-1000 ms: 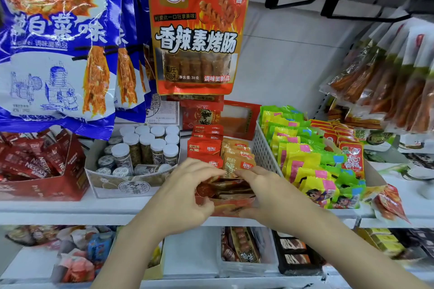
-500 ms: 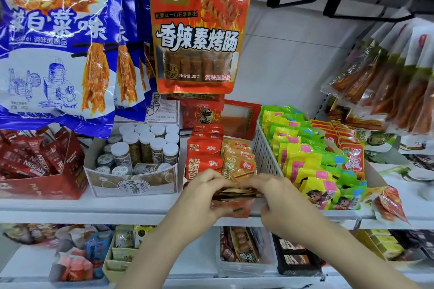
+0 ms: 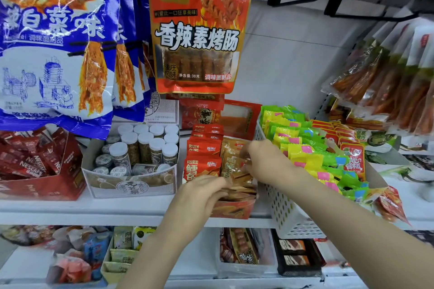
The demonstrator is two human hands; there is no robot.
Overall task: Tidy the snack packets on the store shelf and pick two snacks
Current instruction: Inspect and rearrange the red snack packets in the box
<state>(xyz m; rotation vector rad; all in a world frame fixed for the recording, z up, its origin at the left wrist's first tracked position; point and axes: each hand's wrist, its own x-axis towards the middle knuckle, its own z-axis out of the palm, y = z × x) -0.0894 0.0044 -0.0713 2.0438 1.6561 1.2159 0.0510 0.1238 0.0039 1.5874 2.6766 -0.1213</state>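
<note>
Clearly, tidying is under way: brown packets (image 3: 236,172) in the red tray (image 3: 234,209) are gripped by both hands, left (image 3: 202,191) and right (image 3: 264,159). No snack is picked yet.

- White shelf (image 3: 131,207) runs across the view.
- At 9 o'clock on it: red Nescafé box (image 3: 42,180).
- Just right: jar box (image 3: 131,178).
- Centre: red snack box (image 3: 234,209) of packets.
- At 3 o'clock: white basket (image 3: 286,209) touching it.
- Far right: loose packet (image 3: 392,202) at the edge.
</note>
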